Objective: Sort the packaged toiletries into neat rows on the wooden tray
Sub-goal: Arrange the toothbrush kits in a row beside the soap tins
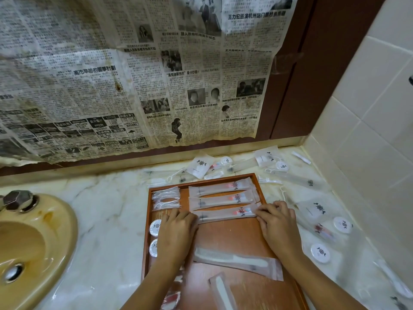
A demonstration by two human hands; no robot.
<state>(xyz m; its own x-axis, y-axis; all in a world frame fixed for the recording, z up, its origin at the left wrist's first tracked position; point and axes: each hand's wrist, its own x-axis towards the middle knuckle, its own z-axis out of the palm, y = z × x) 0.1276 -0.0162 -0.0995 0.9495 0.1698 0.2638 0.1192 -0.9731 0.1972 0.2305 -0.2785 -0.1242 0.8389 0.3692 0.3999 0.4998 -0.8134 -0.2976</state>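
Note:
A wooden tray (232, 233) lies on the marble counter. Three long clear toothbrush packets sit in a row at its far end. The nearest of them (225, 213) is held at both ends: my left hand (176, 229) pinches its left end and my right hand (277, 222) pinches its right end. Floss-pick packets (165, 198) lie at the tray's far left, with two round white tins (155, 228) below them. A wrapped comb (237, 260) and another wrapped comb (223, 291) rest on the tray's near half.
Loose packets, round tins (320, 253) and floss picks are scattered on the counter behind and to the right of the tray. A yellow basin (31, 249) with a tap is on the left. Newspaper covers the wall behind; tiled wall stands on the right.

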